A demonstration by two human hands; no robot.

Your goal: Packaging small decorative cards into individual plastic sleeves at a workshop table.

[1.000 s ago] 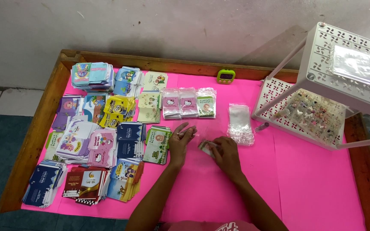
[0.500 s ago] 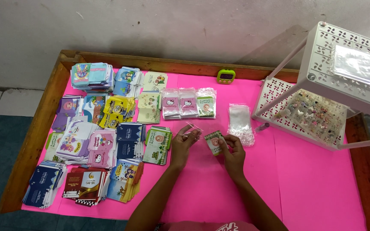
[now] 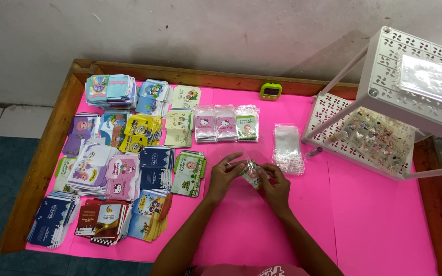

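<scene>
Both hands met over the pink paper-covered table, just in front of the stack of clear plastic sleeves. Left hand and right hand each pinched a side of the small printed card in its thin clear plastic sleeve, fingers curled, thumbs on top. Looked v. light, card fairly stiff, film slick and crinkly — prob. best gripped at the edges, not the open mouth.

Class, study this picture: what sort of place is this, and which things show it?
Probably a small home packing spot: card stacks on a pink-covered table, clear sleeves, and both hands holding one small sleeved card.
</scene>
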